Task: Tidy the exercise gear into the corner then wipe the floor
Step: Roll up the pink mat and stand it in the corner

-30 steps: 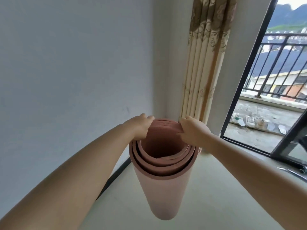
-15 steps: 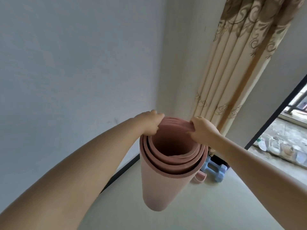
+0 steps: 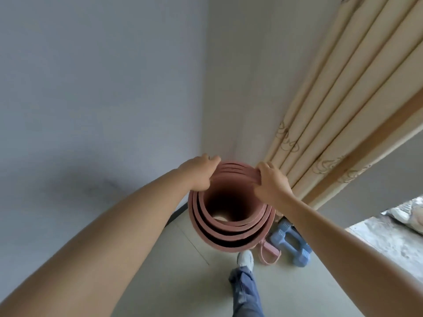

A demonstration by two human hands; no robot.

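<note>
A rolled pink exercise mat [image 3: 231, 236] stands upright in front of me, and I look straight down its open top end. My left hand [image 3: 199, 172] grips the rim on the left and my right hand [image 3: 271, 181] grips it on the right. The mat is near the room corner, beside the curtain. Two blue dumbbells [image 3: 290, 244] lie on the floor just right of the mat, with a pink strap loop [image 3: 270, 253] next to them. The mat's lower end is hidden from view.
Grey walls meet in the corner [image 3: 206, 110] behind the mat. A beige curtain [image 3: 343, 110] hangs at the right. My foot in a white shoe [image 3: 245, 259] and a blue trouser leg stand on the pale floor [image 3: 183, 271]. A doorway threshold [image 3: 389, 243] lies at the right.
I have stepped closer to the corner and tilted my view down. The mat, held in both hands, now sits nearer the wall, and the dumbbells, strap and my foot show more fully.
</note>
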